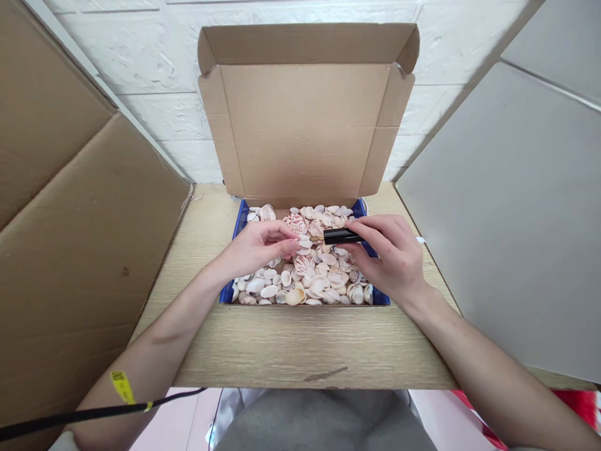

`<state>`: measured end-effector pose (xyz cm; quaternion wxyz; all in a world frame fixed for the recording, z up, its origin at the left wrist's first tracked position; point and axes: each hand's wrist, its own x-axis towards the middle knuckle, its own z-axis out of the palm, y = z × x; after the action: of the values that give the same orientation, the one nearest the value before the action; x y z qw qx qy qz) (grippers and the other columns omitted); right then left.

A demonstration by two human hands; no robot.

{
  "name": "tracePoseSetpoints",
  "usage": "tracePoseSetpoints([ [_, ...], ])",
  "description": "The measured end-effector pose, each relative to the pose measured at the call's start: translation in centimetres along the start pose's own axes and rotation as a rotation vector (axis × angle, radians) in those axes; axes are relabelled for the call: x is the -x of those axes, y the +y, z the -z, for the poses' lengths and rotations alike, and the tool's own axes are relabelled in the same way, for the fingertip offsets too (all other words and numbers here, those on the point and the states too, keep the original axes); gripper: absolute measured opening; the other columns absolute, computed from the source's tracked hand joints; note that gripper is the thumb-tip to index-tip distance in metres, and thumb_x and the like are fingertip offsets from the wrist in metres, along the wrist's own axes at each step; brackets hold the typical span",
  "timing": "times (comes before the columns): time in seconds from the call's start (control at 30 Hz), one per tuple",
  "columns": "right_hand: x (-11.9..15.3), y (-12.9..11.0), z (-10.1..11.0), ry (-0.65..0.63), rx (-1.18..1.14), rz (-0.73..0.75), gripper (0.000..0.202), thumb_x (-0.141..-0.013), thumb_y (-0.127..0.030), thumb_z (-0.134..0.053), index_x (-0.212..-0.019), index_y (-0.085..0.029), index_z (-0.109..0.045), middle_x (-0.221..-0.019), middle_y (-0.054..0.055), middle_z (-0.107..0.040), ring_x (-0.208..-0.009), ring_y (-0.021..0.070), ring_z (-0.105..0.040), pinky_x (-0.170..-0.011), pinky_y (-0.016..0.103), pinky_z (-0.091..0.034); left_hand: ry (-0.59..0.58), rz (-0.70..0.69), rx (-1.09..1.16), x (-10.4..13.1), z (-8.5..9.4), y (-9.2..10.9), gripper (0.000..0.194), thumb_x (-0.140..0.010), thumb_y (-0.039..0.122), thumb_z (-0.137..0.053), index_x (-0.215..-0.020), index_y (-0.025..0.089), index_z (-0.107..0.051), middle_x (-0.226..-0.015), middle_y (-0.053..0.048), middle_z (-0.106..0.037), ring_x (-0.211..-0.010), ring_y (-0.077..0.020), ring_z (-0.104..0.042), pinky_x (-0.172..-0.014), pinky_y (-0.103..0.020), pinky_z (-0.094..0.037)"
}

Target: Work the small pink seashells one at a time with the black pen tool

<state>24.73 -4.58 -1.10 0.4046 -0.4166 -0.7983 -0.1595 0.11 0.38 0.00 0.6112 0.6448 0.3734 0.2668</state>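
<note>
Between the thumb and fingers of my left hand (267,243) is a small white seashell (305,242), pinched above the box. My right hand (392,254) grips a black mini drill (339,235) lying nearly level, its brass-coloured chuck pointing left. The drill's tip reaches the shell; whether it has gone into the shell is too small to tell. Below both hands, many loose seashells (319,285) fill a cardboard box with blue sides (227,292). Some of them are larger, with reddish stripes. My right palm and fingers hide part of the box's right side.
The box's brown lid (303,125) stands raised at the back, before a white brick-patterned wall (154,62). A cardboard panel (84,207) rises on the left, a grey-white panel (516,207) on the right. A black cable (94,414) with yellow tags crosses the lower left, near the wooden table's front edge (310,369).
</note>
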Motion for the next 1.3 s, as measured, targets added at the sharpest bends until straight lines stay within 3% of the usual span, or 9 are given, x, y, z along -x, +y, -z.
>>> tracePoseSetpoints([
  [0.27,0.49,0.23,-0.37,-0.142,-0.001,-0.117,0.023,-0.087,-0.037,-0.062,-0.103,-0.02,-0.063,-0.088,0.007,-0.07,-0.079,0.0214,-0.065,-0.069,0.036,-0.051,0.015,-0.029,0.01,-0.03,-0.03,0.03,0.027,-0.078,0.038,-0.072,-0.086,0.013,-0.065,-0.074,-0.003,-0.071,-0.068,-0.0142,-0.067,-0.063,-0.026,-0.055],
  [0.47,0.42,0.02,-0.25,-0.248,-0.048,-0.089,0.023,-0.089,-0.037,-0.059,-0.097,-0.017,-0.064,-0.077,0.004,-0.068,-0.063,0.0152,-0.06,-0.055,0.028,-0.046,-0.001,-0.03,-0.025,-0.01,-0.1,0.09,0.029,-0.079,0.039,-0.071,-0.087,0.013,-0.066,-0.078,-0.006,-0.072,-0.069,-0.0155,-0.068,-0.063,-0.027,-0.054],
  [0.7,0.25,0.06,-0.27,-0.123,-0.044,-0.059,0.023,-0.087,-0.032,-0.063,-0.106,-0.021,-0.062,-0.092,0.008,-0.07,-0.08,0.0207,-0.064,-0.07,0.035,-0.053,0.021,-0.01,-0.043,-0.05,-0.21,0.21,0.03,-0.077,0.041,-0.072,-0.086,0.013,-0.066,-0.077,-0.005,-0.071,-0.069,-0.016,-0.067,-0.065,-0.028,-0.055],
  [1.13,-0.02,-0.06,-0.04,-0.026,0.001,-0.008,0.029,-0.084,-0.024,-0.067,-0.111,-0.024,-0.059,-0.094,0.008,-0.069,-0.084,0.0222,-0.065,-0.072,0.038,-0.054,-0.009,-0.001,-0.043,0.05,-0.26,0.36,0.026,-0.078,0.037,-0.072,-0.085,0.013,-0.067,-0.071,-0.004,-0.071,-0.064,-0.014,-0.066,-0.059,-0.025,-0.053],
  [1.3,0.06,-0.02,-0.13,-0.049,-0.014,-0.022,0.026,-0.084,-0.025,-0.067,-0.108,-0.022,-0.06,-0.094,0.008,-0.069,-0.083,0.0215,-0.064,-0.072,0.037,-0.053,-0.022,-0.011,-0.046,0.08,-0.15,0.13,0.026,-0.078,0.036,-0.071,-0.087,0.013,-0.068,-0.076,-0.006,-0.072,-0.068,-0.0155,-0.068,-0.061,-0.026,-0.054],
])
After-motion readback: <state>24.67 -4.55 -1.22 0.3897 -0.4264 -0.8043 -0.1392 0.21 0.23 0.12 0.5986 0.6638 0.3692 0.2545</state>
